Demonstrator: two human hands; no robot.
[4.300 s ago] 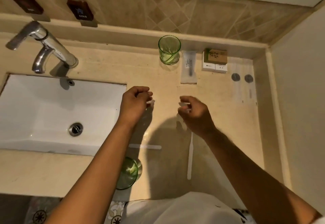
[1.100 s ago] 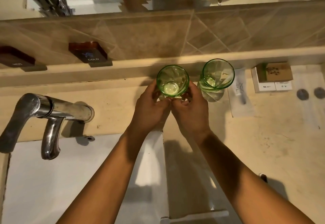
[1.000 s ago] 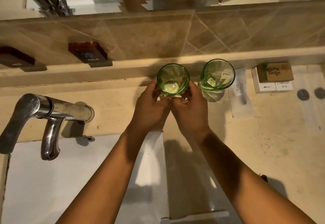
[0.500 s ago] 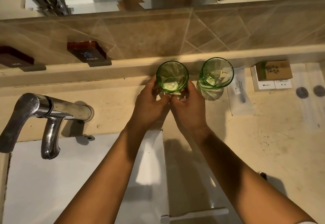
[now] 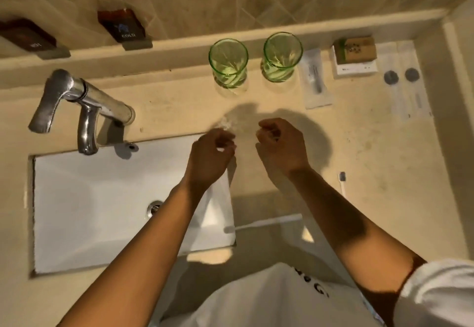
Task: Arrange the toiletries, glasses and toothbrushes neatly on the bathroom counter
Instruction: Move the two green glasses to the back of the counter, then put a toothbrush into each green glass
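Note:
Two green glasses stand upright side by side at the back of the counter, the left glass (image 5: 228, 62) and the right glass (image 5: 282, 57). My left hand (image 5: 210, 157) and my right hand (image 5: 279, 147) hover over the counter in front of them, fingers loosely curled, holding nothing I can see. One white toothbrush (image 5: 266, 222) lies crosswise by the sink's right edge. Another toothbrush (image 5: 342, 183) lies further right, partly hidden by my right forearm. A clear sachet (image 5: 315, 80), a brown box (image 5: 355, 50) on white boxes, and a packet with two dark discs (image 5: 402, 80) sit right of the glasses.
The white sink (image 5: 102, 198) fills the left half of the counter, with a chrome faucet (image 5: 84, 103) behind it. Dark hot and cold labels (image 5: 123, 26) hang on the tiled wall. A raised ledge runs behind the glasses and a side wall (image 5: 459, 121) closes the right end.
Both hands have let go of the left green glass and drawn back toward me. The glass now stands beside the other one. The view has pulled back and tilted down.

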